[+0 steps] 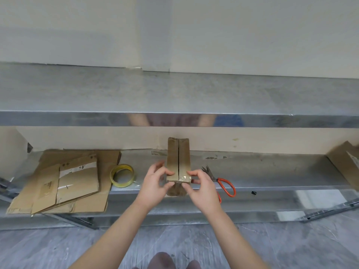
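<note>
Working left to right along the lower shelf [272, 171]. Noted first: flattened cardboard [64, 183], stacked flat and overhanging the front edge, likely kept as stock for more boxes. Just right of it, a tape roll [121, 184] lying flat, probably parked near the left hand [155, 183] for quick pick-up.

Left hand gripping the near left corner of the box [178, 158], thumb on top, fingers wrapped over the end face, seemingly pressing clear tape [183, 178] down across the seam. Box set lengthwise, pointing away from the body, near end at the shelf's front edge, top flaps meeting in a dark centre slit.

Right hand [202, 187] mirroring, pinching the near right corner, thumb on the tape. Box thus between both hands, touching both.

Scissors [213, 177] just beyond the right hand, blades slightly apart, clear of the box. Second box [343, 162] at far right, well apart.
</note>
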Motion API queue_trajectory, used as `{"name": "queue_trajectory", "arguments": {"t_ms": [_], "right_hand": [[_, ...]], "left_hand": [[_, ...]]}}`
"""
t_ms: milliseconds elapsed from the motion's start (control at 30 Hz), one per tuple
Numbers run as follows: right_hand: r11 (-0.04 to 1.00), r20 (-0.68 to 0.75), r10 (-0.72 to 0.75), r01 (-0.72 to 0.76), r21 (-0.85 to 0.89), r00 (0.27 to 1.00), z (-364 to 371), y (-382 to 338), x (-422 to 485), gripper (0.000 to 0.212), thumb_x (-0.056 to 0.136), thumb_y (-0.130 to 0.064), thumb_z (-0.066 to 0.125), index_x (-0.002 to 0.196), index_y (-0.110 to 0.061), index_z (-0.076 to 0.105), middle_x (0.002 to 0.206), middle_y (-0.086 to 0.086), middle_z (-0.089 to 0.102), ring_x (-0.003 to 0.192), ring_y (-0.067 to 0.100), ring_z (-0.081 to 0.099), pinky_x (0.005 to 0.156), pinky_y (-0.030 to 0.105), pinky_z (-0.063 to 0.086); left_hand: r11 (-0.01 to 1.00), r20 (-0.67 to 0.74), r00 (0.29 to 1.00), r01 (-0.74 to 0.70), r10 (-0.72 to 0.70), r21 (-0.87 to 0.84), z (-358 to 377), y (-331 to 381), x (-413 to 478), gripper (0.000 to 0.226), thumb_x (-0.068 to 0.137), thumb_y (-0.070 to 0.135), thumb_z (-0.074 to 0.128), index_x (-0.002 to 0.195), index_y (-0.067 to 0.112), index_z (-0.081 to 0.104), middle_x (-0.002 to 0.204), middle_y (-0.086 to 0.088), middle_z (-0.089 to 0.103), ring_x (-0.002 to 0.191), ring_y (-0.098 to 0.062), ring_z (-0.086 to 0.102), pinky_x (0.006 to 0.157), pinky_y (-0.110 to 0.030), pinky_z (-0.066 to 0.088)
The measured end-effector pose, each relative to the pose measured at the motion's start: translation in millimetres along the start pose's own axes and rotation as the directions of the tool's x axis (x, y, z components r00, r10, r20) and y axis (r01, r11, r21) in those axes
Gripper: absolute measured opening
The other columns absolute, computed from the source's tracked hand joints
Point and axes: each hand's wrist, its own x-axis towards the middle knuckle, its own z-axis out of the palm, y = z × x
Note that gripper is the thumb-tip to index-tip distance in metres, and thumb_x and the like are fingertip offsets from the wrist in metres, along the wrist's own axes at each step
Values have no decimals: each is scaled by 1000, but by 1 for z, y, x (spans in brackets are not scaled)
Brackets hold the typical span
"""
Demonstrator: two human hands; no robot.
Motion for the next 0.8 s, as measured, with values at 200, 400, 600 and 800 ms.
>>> {"name": "queue_trajectory", "arguments": {"t_ms": [200,400,600,800], "right_hand": [[999,-161,-12,18,38,987,13,0,-11,31,92,-21,66,120,-29,55,116,-22,59,108,1,56,93,25,48],[960,-314,248,-189,207,916,21,3,-25,61,86,-24,74,136,-14,41,127,0,48,108,15,53,86,12,38],[886,-241,354,-241,396,904,41,-8,-35,61,84,-20,75,130,-24,36,120,1,50,101,11,61,85,22,47],[852,-256,368,-214,477,894,43,-10,-38,61,80,-7,77,126,-22,39,121,-13,51,107,0,59,84,11,48]], "left_hand": [[988,15,999,54,-52,-148,13,4,-15,44,73,18,83,110,31,63,136,8,42,126,-5,44,89,-8,44],[986,220,971,122,-95,-113,-8,-11,13,93,73,17,83,147,32,27,141,14,40,128,-11,48,102,-31,44],[990,297,944,139,-142,31,-45,-12,82,109,71,18,85,152,32,14,157,5,20,137,-17,34,106,-34,37],[997,275,959,67,-71,25,-40,-20,104,83,67,15,87,135,24,40,135,3,45,129,-20,44,98,-28,39]]}}
